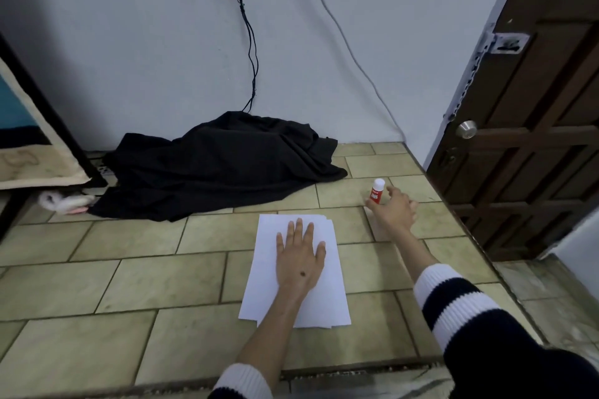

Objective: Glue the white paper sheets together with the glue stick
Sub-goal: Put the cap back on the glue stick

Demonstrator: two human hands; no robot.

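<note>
On floor tiles: paper stack under flat left hand; right hand touching one glue stick, grasp unclear.

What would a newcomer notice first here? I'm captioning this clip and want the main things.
First, the left hand pressed flat on the white paper sheets on the tiled floor, in the middle. Next, the right hand at the upright red and white glue stick, to the right of the sheets. Behind lies a heap of black cloth by the wall.
</note>
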